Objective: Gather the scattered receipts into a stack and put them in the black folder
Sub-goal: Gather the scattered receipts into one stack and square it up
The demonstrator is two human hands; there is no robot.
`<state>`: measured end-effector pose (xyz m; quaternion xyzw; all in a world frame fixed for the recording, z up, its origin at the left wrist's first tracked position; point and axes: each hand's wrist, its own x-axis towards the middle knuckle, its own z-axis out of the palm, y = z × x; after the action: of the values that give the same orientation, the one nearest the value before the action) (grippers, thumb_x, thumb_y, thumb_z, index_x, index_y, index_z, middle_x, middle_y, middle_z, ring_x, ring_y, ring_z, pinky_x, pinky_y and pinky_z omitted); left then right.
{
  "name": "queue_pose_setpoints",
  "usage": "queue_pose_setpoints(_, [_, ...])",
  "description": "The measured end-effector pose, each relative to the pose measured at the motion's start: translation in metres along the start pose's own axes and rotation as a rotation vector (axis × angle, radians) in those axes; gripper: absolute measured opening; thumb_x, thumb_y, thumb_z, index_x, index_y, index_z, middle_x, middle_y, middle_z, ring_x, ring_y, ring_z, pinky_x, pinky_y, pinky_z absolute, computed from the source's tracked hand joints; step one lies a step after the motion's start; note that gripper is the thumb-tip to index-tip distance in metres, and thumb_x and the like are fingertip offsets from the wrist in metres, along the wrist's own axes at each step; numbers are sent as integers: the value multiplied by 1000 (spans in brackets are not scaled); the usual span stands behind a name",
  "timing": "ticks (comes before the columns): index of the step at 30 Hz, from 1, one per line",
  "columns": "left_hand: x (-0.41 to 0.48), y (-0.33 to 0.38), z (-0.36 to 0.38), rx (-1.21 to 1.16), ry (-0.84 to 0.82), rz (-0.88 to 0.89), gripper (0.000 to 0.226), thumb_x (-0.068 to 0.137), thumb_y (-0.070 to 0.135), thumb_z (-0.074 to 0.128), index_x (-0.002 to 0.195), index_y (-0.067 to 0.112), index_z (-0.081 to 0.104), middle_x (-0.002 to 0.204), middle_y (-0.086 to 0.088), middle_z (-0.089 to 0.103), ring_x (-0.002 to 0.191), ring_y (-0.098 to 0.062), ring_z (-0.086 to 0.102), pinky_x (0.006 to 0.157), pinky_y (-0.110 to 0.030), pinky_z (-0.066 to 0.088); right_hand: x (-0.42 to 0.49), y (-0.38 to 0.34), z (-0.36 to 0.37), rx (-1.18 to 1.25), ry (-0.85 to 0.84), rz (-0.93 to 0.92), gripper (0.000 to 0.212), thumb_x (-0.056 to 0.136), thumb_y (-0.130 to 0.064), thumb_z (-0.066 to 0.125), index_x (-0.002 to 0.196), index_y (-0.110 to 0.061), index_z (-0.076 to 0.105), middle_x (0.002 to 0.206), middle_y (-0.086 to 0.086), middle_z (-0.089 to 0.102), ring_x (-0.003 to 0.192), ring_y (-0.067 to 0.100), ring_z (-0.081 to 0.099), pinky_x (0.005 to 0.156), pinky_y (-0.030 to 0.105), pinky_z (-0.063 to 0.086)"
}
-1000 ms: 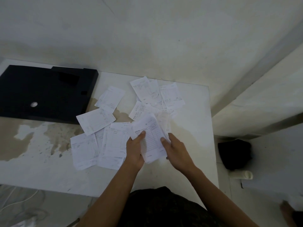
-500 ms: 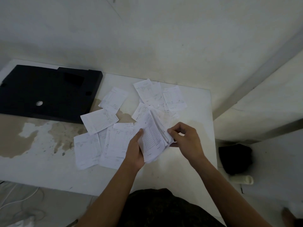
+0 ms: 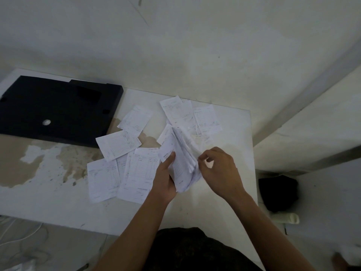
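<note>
My left hand [image 3: 165, 178] grips a bundle of white receipts [image 3: 180, 159], held tilted on edge above the table, thumb on its front face. My right hand [image 3: 218, 171] is at the bundle's right edge, fingers curled and pinching the sheets there. Several loose receipts lie flat on the white table [image 3: 58, 202]: one group [image 3: 125, 173] left of my left hand, two [image 3: 127, 133] nearer the folder, and more [image 3: 191, 116] at the back. The black folder [image 3: 56, 110] lies closed at the table's back left.
The tabletop has worn brown patches [image 3: 64, 161] on its left half. A wall stands right behind the table. On the floor to the right sit a black object [image 3: 279, 190] and a white roll [image 3: 289, 218]. Cables [image 3: 21, 237] lie on the floor at lower left.
The bundle has turned from lying flat in both hands to standing on edge. My right hand has shifted from under it to its right edge, fingers curling onto the sheets.
</note>
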<state>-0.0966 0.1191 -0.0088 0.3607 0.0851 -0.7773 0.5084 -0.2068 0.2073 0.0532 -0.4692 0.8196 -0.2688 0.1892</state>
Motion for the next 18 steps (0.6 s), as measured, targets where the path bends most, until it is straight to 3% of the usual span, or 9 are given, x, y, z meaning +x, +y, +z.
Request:
queue_pose_setpoints(1, [-3,3,0,229,-56,1,58,96,24,49,144,-5,34,140,-30,45,132,-40,44,97,-42,51,2,2,0,120,25,58,7,92,-29,58,93,-28,65,101,-11,62,90,4,60,78,21,49])
queue_pose_setpoints(2, [-4,6,-4,464,-266,-87,58,91,28,55,141,3,42,138,-25,50,126,-37,51,89,-42,55,6,4,-2,275,33,139,12,95,-30,55,102,-27,63,108,-10,62,97,6,60,85,26,51])
queue_pose_setpoints(3, [-3,8,-11,646,-358,-126,53,86,30,60,134,10,51,130,-19,58,119,-34,58,84,-43,57,10,6,-3,426,21,227,19,97,-31,51,112,-26,61,114,-8,63,104,9,60,93,33,51])
queue_pose_setpoints(5, [3,12,-24,820,-368,-65,47,81,30,69,122,12,59,119,-18,64,113,-35,62,87,-50,56,19,10,-2,528,-49,333,34,98,-37,47,130,-27,50,117,-8,62,111,17,59,97,39,48])
queue_pose_setpoints(7, [-2,3,-17,924,-307,94,46,78,31,73,118,11,61,114,-17,68,108,-36,65,90,-54,54,22,11,8,525,-160,339,49,94,-35,52,139,-27,37,114,-9,60,107,21,59,82,31,47])
queue_pose_setpoints(9, [-10,-7,-7,1052,-261,245,39,81,27,74,115,12,62,107,-12,70,100,-31,68,89,-51,55,18,13,23,564,-184,304,62,77,-28,61,134,-19,39,104,-7,58,95,21,61,67,23,45])
queue_pose_setpoints(12, [-16,-18,-9,1178,-271,302,25,87,17,70,109,25,61,102,3,69,95,-14,69,85,-31,56,12,28,39,631,-62,321,54,63,-18,51,116,-11,48,92,-3,57,81,15,59,60,21,44])
queue_pose_setpoints(14, [-20,-18,-12,1207,-317,269,24,87,16,69,108,26,63,101,6,71,90,-4,69,79,-21,56,5,37,46,692,-17,318,47,65,-13,49,112,-17,50,95,-1,59,83,11,60,62,21,48])
queue_pose_setpoints(18, [-30,-11,-18,1339,-356,279,18,89,14,66,105,21,63,96,5,69,87,-3,67,77,-19,54,-12,57,56,612,63,224,47,81,5,52,111,-30,53,100,-12,64,89,-3,61,71,18,51])
